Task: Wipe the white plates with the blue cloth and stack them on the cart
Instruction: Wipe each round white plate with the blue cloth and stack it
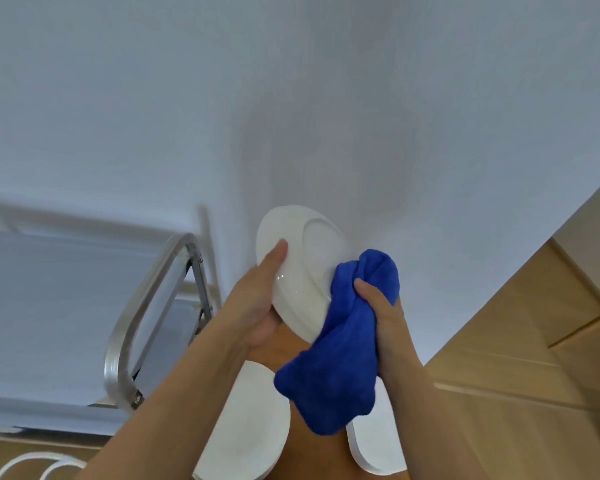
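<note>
My left hand (257,299) grips a white plate (300,258) by its left rim and holds it tilted in the air, underside towards me. My right hand (383,310) is closed on a bunched blue cloth (340,358), which presses against the plate's lower right edge and hangs down below it. Beneath my arms a stack of white plates (253,427) lies on the wooden table (499,358), and another white plate (374,441) lies to its right, partly hidden by the cloth. The cart (49,306) stands at the left.
The cart has a flat pale top shelf and a curved metal handle (142,306) on its near right end. A white wall fills the upper view. White curved wire shapes (32,464) show at the bottom left corner.
</note>
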Available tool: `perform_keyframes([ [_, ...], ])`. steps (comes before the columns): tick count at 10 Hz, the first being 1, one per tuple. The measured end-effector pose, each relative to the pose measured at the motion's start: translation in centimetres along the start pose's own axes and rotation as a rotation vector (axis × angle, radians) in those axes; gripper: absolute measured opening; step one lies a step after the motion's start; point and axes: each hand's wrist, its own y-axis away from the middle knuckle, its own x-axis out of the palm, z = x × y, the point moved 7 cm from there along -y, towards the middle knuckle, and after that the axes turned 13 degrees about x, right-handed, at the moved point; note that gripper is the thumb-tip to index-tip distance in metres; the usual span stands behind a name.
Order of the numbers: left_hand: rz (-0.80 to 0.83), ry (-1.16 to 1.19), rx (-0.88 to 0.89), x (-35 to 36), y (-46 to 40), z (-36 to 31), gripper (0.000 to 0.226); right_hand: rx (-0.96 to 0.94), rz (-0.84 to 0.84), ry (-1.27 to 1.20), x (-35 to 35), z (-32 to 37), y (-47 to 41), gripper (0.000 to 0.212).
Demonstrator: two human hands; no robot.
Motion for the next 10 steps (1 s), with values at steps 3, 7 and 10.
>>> perform_keyframes([
  [3, 0.206, -0.654, 0.206, 1.7, 1.5, 2.3, 0.031, 0.107, 0.006, -0.101, 3.6, -2.1, 1.8, 0.031],
  [7, 0.834, -2.064, 0.241, 1.2, 2.8, 4.0, 0.059, 0.19, 0.216, -0.204, 0.9, -1.2, 0.8, 0.049],
  [10, 0.86, -2.25, 0.269, 0.4, 3.6, 5.7, 0.058, 0.197, 0.07, -0.093, -0.8, -2.9, 1.2, 0.072],
])
